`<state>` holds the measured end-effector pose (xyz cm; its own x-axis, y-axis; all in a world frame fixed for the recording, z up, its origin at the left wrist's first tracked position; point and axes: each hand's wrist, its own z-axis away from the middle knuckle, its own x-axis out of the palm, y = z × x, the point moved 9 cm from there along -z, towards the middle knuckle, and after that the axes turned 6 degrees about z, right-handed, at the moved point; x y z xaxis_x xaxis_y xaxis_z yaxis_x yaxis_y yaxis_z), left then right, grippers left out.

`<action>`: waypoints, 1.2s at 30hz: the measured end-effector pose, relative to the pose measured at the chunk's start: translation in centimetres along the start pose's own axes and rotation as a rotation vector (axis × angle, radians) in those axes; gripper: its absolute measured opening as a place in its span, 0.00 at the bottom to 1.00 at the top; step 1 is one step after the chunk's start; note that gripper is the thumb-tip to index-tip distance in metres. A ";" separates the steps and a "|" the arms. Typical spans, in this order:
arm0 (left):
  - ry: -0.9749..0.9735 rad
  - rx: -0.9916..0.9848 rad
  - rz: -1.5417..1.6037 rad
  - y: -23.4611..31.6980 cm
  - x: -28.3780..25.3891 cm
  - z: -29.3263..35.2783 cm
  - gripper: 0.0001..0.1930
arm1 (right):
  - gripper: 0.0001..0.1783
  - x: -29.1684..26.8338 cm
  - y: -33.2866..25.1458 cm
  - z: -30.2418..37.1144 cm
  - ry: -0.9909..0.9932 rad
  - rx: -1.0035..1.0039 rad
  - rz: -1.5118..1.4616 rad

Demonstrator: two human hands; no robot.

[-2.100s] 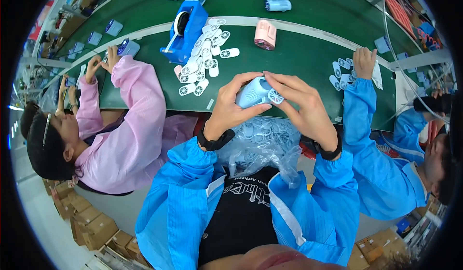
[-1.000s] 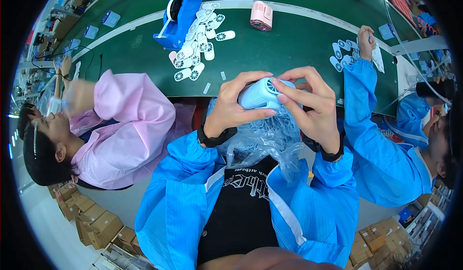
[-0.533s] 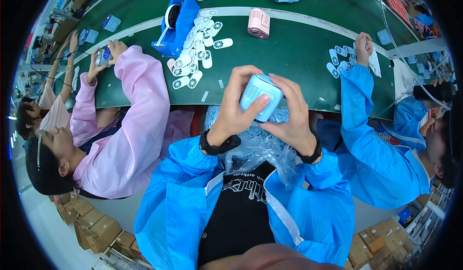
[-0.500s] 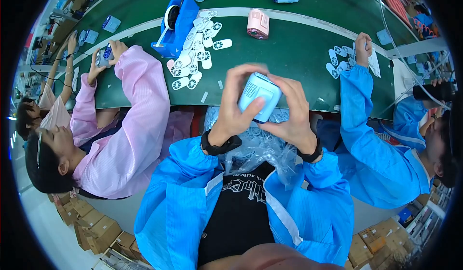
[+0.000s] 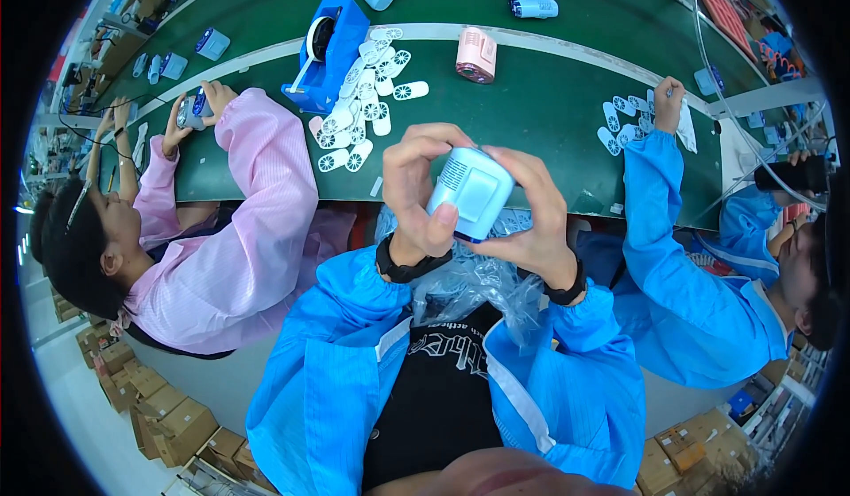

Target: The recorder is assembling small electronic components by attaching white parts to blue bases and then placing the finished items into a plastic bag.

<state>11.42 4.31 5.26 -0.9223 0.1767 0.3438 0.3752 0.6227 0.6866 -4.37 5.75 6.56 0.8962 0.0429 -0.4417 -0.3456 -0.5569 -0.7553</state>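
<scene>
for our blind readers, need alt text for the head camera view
Left hand and right hand hold a blue casing above a plastic bag. Beyond, a green table bears a tape dispenser, white plates and a pink casing; co-workers flank both sides.

tape dispenser [image 5: 351, 40]: 1 | pink casing [image 5: 476, 56]: 1 | wearer's blue casing [image 5: 479, 193]: 1

And here's the left hand [image 5: 413, 177] cupping firmly, its fingers [image 5: 434, 138] bending in at the top, its thumb [image 5: 440, 224] angling upward and inward! Across from it, the right hand [image 5: 540, 208] is gripping too, fingers arching over, thumb [image 5: 505, 248] lying almost level below. The fingertips are nearly meeting at the top, both wrists are slanting inward, and both arms [image 5: 332, 354] are reaching up before the chest.
</scene>
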 end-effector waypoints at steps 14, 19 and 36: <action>-0.005 -0.327 -0.265 -6.1 -2.7 -0.1 0.23 | 0.38 -2.5 5.3 -4.7 -0.478 0.232 0.816; -0.159 -0.428 -0.338 -8.1 -0.4 -0.7 0.19 | 0.31 -0.6 10.7 -4.7 -0.747 0.111 0.908; -0.899 -0.623 -0.585 -17.1 9.9 -4.2 0.17 | 0.19 1.2 14.9 0.5 -0.408 0.414 0.326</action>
<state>-3.73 -7.83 -0.39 -0.6097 0.6071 -0.5096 -0.3609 0.3597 0.8604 -8.54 -2.04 -5.45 0.5784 0.2820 -0.7655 -0.7326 -0.2333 -0.6394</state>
